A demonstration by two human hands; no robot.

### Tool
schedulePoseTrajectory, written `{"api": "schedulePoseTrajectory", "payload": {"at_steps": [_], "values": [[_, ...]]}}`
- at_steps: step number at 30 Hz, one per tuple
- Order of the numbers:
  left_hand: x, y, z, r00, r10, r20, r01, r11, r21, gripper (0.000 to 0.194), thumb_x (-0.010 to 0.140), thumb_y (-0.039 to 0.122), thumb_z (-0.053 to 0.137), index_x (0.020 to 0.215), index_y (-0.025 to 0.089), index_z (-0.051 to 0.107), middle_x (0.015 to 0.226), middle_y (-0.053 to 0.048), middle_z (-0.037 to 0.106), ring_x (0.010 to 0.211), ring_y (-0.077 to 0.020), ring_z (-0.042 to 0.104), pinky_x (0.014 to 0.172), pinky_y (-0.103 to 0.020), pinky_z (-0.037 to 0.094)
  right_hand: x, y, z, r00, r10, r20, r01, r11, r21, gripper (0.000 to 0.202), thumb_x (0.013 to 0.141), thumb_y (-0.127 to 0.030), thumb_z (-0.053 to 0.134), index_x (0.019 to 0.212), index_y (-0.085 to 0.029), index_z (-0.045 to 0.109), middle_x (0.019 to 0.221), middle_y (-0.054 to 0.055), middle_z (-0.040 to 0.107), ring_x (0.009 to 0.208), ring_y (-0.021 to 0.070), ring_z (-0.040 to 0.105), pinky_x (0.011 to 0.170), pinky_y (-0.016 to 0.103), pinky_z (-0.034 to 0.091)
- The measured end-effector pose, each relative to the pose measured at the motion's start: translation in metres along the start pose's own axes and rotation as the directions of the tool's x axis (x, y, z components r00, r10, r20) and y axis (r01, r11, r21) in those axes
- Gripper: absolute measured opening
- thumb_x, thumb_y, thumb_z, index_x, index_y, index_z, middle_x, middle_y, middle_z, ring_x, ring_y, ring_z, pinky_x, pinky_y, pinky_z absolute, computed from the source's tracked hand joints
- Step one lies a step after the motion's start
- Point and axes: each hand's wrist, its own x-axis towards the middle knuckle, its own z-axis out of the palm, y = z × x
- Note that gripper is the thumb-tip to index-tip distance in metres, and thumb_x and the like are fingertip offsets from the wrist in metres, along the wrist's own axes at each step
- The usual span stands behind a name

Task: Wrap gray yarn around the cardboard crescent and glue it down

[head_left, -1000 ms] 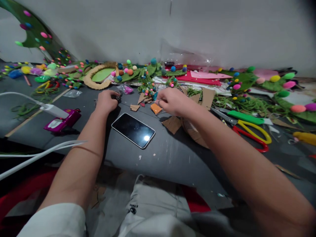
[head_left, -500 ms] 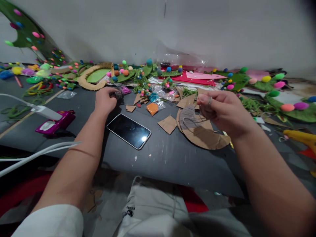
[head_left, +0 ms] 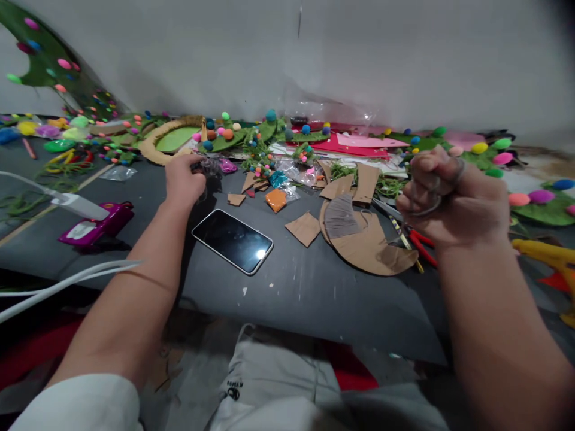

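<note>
My right hand [head_left: 453, 194] is raised at the right, closed, with thin grey yarn [head_left: 426, 211] looped about its fingers. Below and left of it lies a curved cardboard piece [head_left: 366, 251], one end wound with grey yarn [head_left: 342, 215]. At the back left, my left hand [head_left: 183, 182] closes on a dark grey tangle [head_left: 210, 166] that looks like yarn; its fingertips are partly hidden. A phone [head_left: 233, 240] lies face up between the hands, beside a square cardboard scrap [head_left: 303, 228].
Red-handled scissors [head_left: 422, 245] and a yellow cutter [head_left: 406, 242] lie right of the cardboard. A yellow glue gun [head_left: 545, 251] is at the right edge. At left sit a purple device [head_left: 96, 224] and white cable [head_left: 67, 281]. Green felt with pom-poms [head_left: 229, 137] lines the wall.
My right hand has moved right and up, away from the cardboard, uncovering the scissors and cutter. My left hand stays at the dark tangle, shifted slightly left.
</note>
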Motion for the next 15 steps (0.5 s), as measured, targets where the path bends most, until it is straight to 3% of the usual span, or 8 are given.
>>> {"api": "schedulePoseTrajectory", "payload": {"at_steps": [4, 7, 10, 12, 15], "values": [[0.000, 0.001, -0.002, 0.998, 0.064, 0.005, -0.064, 0.998, -0.020, 0.053, 0.074, 0.006, 0.058, 0.125, 0.004, 0.070, 0.124, -0.013, 0.072, 0.117, -0.0273, 0.064, 0.106, -0.037, 0.046, 0.003, -0.001, -0.006, 0.995, -0.077, -0.061, 0.078, 0.997, 0.014, 0.014, 0.080, -0.025, 0.068, 0.073, -0.023, 0.056, 0.052, -0.008, 0.014, 0.039, 0.0086, 0.013, 0.048, 0.035, 0.010], [-0.005, 0.010, -0.005, 0.987, 0.161, 0.022, -0.159, 0.985, -0.064, 0.044, 0.082, 0.016, 0.061, 0.125, 0.009, 0.070, 0.126, -0.008, 0.071, 0.117, -0.0229, 0.063, 0.106, -0.033, 0.046, 0.012, 0.005, -0.014, 0.988, -0.113, -0.109, 0.117, 0.993, 0.028, 0.012, 0.082, -0.025, 0.067, 0.075, -0.023, 0.058, 0.052, -0.008, 0.016, 0.044, 0.0104, 0.015, 0.052, 0.035, 0.016], [-0.013, 0.029, -0.008, 0.974, 0.227, -0.005, -0.226, 0.968, -0.107, 0.044, 0.089, 0.032, 0.063, 0.130, 0.014, 0.063, 0.128, -0.005, 0.069, 0.115, -0.0191, 0.061, 0.105, -0.032, 0.046, 0.021, 0.017, -0.016, 0.989, -0.080, -0.127, 0.082, 0.996, 0.018, 0.027, 0.085, -0.033, 0.069, 0.067, -0.022, 0.051, 0.057, -0.005, 0.023, 0.052, 0.0105, 0.023, 0.055, 0.034, 0.022], [-0.021, 0.046, -0.010, 0.943, 0.331, -0.020, -0.330, 0.930, -0.163, 0.047, 0.086, 0.038, 0.071, 0.127, 0.018, 0.062, 0.125, -0.002, 0.069, 0.112, -0.0179, 0.061, 0.103, -0.034, 0.048, 0.023, 0.024, -0.012, 0.979, -0.102, -0.176, 0.105, 0.994, 0.007, 0.034, 0.088, -0.031, 0.067, 0.063, -0.021, 0.048, 0.065, -0.002, 0.031, 0.059, 0.0105, 0.034, 0.060, 0.033, 0.031], [-0.035, 0.073, -0.011, 0.895, 0.445, -0.037, -0.436, 0.854, -0.282, 0.057, 0.082, 0.036, 0.076, 0.133, 0.018, 0.056, 0.122, -0.005, 0.069, 0.109, -0.0197, 0.066, 0.098, -0.035, 0.052, 0.022, 0.031, -0.004, 0.969, -0.155, -0.192, 0.158, 0.988, 0.001, 0.024, 0.094, -0.027, 0.060, 0.072, -0.021, 0.054, 0.085, 0.005, 0.050, 0.081, 0.0137, 0.053, 0.078, 0.032, 0.044]]}}
